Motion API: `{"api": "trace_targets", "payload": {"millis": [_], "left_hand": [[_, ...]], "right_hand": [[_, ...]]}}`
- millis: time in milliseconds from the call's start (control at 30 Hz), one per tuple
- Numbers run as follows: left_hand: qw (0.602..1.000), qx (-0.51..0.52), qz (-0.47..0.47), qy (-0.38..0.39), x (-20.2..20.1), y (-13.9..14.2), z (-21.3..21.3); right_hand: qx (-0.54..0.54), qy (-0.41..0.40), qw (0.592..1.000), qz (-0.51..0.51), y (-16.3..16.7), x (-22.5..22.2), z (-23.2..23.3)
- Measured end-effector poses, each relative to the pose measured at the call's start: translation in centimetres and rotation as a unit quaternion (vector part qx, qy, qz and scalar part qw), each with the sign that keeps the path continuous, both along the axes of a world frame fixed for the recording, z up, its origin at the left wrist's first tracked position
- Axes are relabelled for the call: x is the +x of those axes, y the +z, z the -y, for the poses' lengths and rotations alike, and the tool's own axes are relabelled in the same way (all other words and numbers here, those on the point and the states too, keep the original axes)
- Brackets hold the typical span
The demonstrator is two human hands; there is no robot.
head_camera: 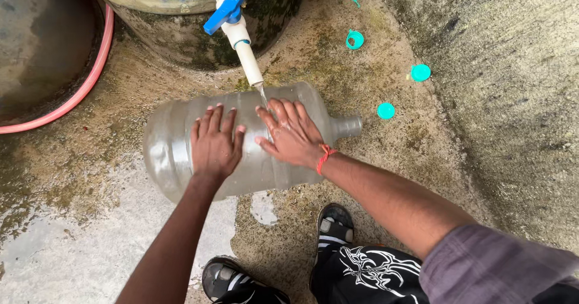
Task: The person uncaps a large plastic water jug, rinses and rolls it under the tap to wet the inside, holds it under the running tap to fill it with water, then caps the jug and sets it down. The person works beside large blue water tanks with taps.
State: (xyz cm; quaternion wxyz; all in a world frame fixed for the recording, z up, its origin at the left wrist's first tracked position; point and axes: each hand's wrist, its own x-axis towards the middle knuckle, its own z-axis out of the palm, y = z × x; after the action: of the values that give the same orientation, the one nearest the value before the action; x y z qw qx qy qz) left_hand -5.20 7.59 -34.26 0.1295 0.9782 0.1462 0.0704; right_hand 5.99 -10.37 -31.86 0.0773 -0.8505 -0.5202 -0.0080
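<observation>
You are pressing both open palms, left hand (214,144) and right hand (289,135), flat on the water jug (181,141) lying mid-frame under the running tap (241,38); gripping nothing, it could roll away on wet concrete.

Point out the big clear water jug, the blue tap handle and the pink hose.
big clear water jug (172,141): head view, on its bare ribbed side near the base.
blue tap handle (224,11): head view, middle of the lever.
pink hose (90,78): head view, on its curved run.
</observation>
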Motion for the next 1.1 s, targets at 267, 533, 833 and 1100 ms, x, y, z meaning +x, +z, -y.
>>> {"api": "trace_targets", "payload": {"millis": [267,533,833,1100], "left_hand": [[0.991,0.058,-0.120,0.024,2.0,0.3,0.3],[0.976,0.071,-0.206,0.003,4.9,-0.6,8.0],[0.971,-0.046,-0.236,-0.007,6.0,0.4,0.7],[0.947,-0.025,-0.294,0.129,6.3,3.4,6.1]], "right_hand": [[-0.002,0.025,0.999,0.023,-0.2,0.4,2.3],[-0.061,-0.252,0.963,-0.074,-0.9,1.9,3.4],[0.028,-0.250,0.968,-0.021,-3.1,2.7,4.5],[0.024,-0.278,0.960,-0.028,-2.9,2.7,3.8]]}}
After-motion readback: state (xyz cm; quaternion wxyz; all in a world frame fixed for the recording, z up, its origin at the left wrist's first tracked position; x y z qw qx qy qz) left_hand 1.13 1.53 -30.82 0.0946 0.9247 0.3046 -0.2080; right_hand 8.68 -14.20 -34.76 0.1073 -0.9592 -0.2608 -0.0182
